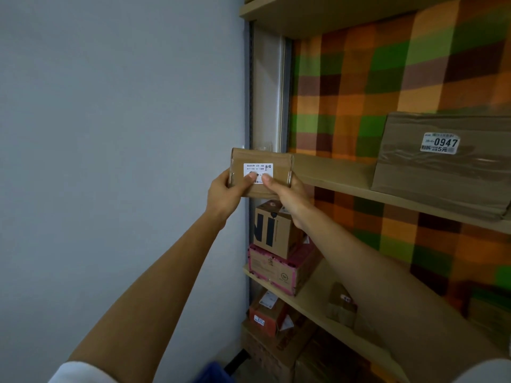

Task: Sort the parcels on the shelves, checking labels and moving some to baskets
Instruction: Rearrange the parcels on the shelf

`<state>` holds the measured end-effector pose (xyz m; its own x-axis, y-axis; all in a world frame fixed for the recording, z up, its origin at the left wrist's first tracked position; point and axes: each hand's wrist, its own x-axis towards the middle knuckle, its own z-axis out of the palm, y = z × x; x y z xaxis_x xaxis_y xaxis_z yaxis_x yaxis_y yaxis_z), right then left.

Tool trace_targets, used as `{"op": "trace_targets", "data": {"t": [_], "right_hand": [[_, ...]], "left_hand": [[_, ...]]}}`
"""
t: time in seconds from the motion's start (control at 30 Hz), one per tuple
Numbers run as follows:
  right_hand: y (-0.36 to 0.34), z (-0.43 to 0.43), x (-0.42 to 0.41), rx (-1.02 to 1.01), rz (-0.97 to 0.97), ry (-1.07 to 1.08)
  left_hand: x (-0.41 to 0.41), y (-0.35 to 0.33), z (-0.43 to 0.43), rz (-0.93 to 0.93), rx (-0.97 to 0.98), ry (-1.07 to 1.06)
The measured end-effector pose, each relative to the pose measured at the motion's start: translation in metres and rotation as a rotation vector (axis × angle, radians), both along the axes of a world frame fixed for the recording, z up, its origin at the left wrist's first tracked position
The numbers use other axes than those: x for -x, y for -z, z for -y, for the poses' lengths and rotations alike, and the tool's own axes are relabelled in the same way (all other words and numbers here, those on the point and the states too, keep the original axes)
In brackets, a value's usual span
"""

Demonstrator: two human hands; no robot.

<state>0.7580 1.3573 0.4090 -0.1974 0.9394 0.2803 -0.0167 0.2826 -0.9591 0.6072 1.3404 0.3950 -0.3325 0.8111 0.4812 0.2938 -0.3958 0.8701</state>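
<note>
A small brown cardboard parcel (276, 163) with a white printed label faces me, held up in front of the left end of the shelf unit. My left hand (225, 193) grips its left side, thumb on the label. My right hand (290, 193) grips its right side, thumb also on the label. A large taped brown parcel (442, 167) marked 0947 lies on the upper shelf (331, 172) to the right.
On the shelf below stand a brown box with black letters (272, 230) on a pink-edged box (279, 269), and a small brown parcel (341, 304). Lower down are more cartons (269, 313). A checked cloth (387, 78) backs the shelves. A plain wall (124, 134) fills the left.
</note>
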Motion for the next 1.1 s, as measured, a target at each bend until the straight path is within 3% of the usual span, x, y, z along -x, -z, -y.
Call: {"op": "trace_targets", "data": {"t": [0.13,0.27,0.43,0.57,0.73,1.1], "right_hand": [[0.004,-0.003,0.0,0.013,0.004,0.058],[-0.005,-0.005,-0.009,0.129,0.052,0.125],[-0.014,-0.002,-0.017,0.365,-0.129,0.038],[-0.002,0.004,-0.01,0.201,-0.038,0.051],[0.007,0.0,0.0,0.065,-0.11,0.096],[0.02,-0.016,0.005,-0.056,0.023,0.247]], "left_hand": [[-0.003,0.001,0.002,-0.104,0.045,-0.094],[0.009,0.003,0.007,-0.044,0.123,-0.059],[0.012,0.012,0.01,-0.025,0.116,0.061],[0.015,0.015,0.006,-0.016,0.048,0.048],[0.007,0.015,0.001,0.009,-0.023,0.005],[0.012,0.019,0.0,-0.079,0.069,-0.027]]}}
